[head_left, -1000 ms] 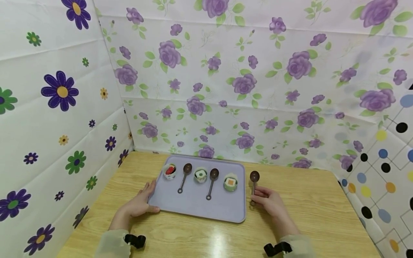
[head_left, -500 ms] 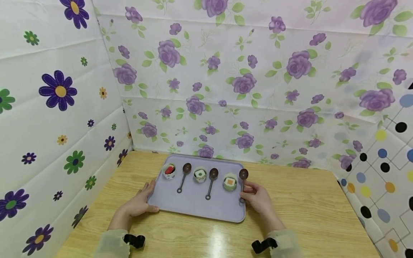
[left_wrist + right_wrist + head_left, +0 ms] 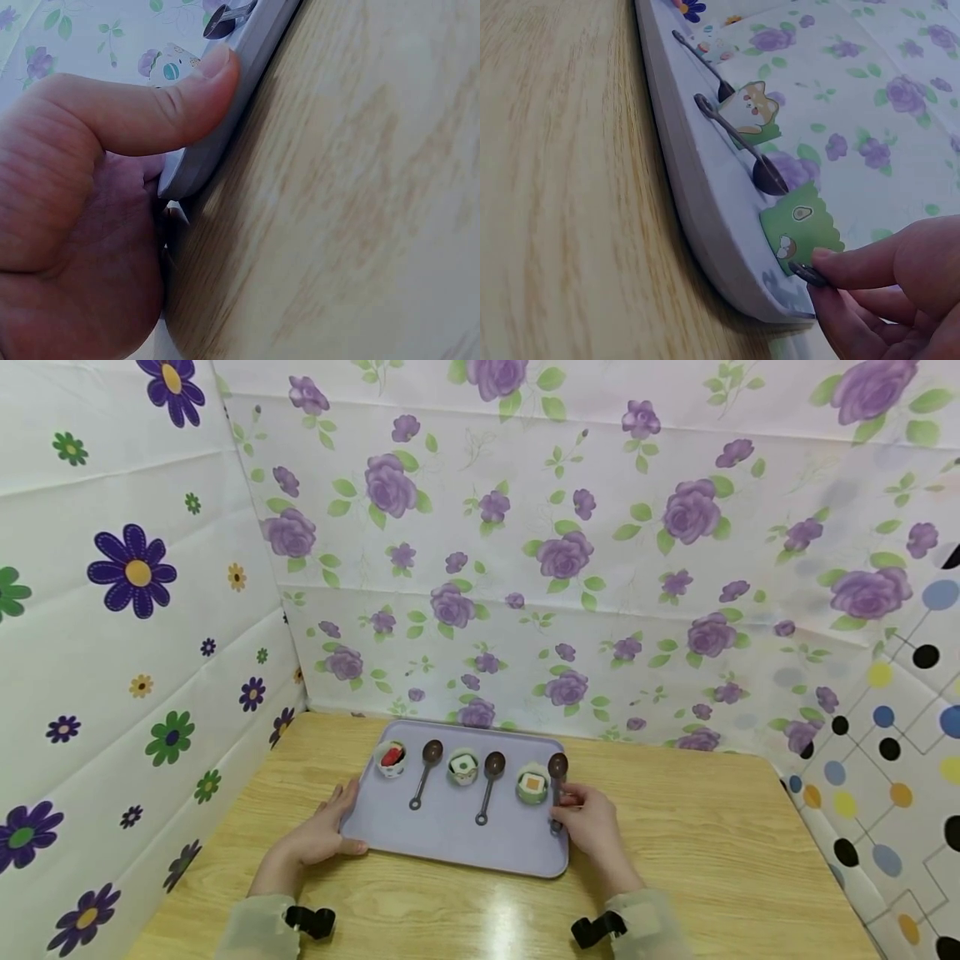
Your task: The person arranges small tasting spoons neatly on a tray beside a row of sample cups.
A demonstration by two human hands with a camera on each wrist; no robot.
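Brown spoon [image 3: 557, 767] stands over the right end of the lilac tray [image 3: 457, 843], its handle pinched between the thumb and fingers of my right hand [image 3: 592, 827]. The right wrist view shows the handle's end [image 3: 808, 274] between the fingertips, beside a green paper cup [image 3: 799, 225]. My left hand [image 3: 318, 835] rests at the tray's near left corner, thumb [image 3: 180, 105] against the rim and fingers stretched along the left side. Two more brown spoons, a left one [image 3: 426, 772] and a middle one [image 3: 490, 785], lie on the tray between the cups.
Three small paper cups line the tray: one with a red piece [image 3: 391, 758], one with a white-and-green piece [image 3: 462, 767], and one with an orange-and-white piece [image 3: 532, 782]. The tray lies on a wooden table [image 3: 697, 835], with flowered cloth [image 3: 480, 527] behind.
My right hand has carried the spoon leftward from the table beside the tray to over its right end. The left hand has stayed at the tray's corner.
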